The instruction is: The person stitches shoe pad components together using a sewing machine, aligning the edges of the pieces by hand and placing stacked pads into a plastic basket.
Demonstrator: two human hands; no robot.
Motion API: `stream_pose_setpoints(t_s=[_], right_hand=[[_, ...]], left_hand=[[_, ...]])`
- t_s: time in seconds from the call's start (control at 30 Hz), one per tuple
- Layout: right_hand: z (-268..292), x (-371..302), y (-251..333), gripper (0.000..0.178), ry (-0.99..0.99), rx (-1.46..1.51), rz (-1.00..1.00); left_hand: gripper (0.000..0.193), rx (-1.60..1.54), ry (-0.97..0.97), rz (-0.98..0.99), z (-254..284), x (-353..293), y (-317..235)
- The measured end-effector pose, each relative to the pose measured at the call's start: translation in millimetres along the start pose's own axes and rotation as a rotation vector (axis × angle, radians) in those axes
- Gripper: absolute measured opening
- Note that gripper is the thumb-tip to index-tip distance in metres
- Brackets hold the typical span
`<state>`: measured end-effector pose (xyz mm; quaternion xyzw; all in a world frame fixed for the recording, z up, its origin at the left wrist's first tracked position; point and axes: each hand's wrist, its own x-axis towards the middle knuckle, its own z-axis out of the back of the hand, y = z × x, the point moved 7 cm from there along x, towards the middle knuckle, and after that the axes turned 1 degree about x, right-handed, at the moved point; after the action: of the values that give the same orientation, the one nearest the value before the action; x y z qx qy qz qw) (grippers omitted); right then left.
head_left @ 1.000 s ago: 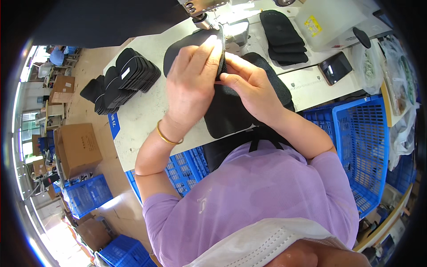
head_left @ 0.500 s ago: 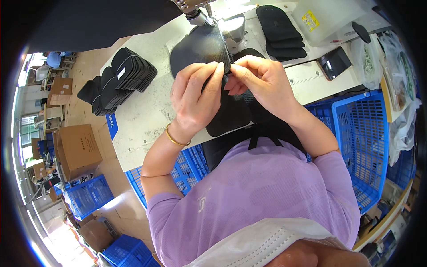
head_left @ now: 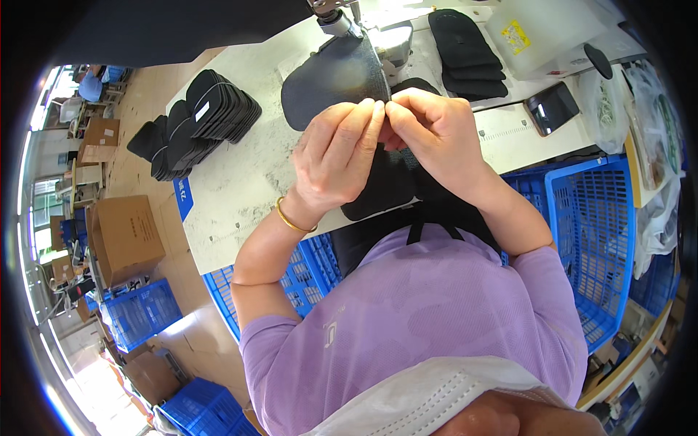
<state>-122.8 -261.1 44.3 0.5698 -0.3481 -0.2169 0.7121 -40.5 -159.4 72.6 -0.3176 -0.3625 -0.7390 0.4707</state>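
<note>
A black, rounded fabric piece [head_left: 331, 80] lies under the head of a sewing machine [head_left: 338, 23]. My left hand [head_left: 336, 154] pinches the near edge of this piece between thumb and fingers. Right beside it, fingertips almost touching, my right hand [head_left: 436, 134] pinches the same edge. What exactly sits between the fingertips is too small to make out. Below my hands, another black fabric piece [head_left: 378, 190] hangs at the table's near edge, partly covered by them.
Bundled black pieces [head_left: 222, 109] sit on the white table [head_left: 251, 171] at left. A stack of black pieces [head_left: 469, 58], a phone [head_left: 551, 109] and a translucent bin [head_left: 538, 33] are at the right. Blue crates [head_left: 592, 247] stand beside and under the table.
The view has shifted slightly. My fingertips have drawn closer together at the edge of the black piece, both hands still pinching.
</note>
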Motion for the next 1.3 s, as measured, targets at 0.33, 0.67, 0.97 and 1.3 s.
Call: stream_pose_setpoints(t_s=[0.33,0.67,0.97,1.3], right_hand=[[3,0,0,0.021,-0.080,0.070,-0.035],[2,26,-7,0.026,-0.078,0.146,-0.011],[5,28,-13,0.023,-0.055,0.217,-0.033],[8,15,-15,0.023,-0.019,0.215,-0.101]], left_hand=[[0.027,0.025,-0.089,-0.042,-4,-7,8],[0.025,0.134,-0.080,-0.111,-9,8,27],[0.030,0.066,-0.098,-0.102,-19,17,50],[0.028,0.123,-0.105,-0.060,-26,20,60]])
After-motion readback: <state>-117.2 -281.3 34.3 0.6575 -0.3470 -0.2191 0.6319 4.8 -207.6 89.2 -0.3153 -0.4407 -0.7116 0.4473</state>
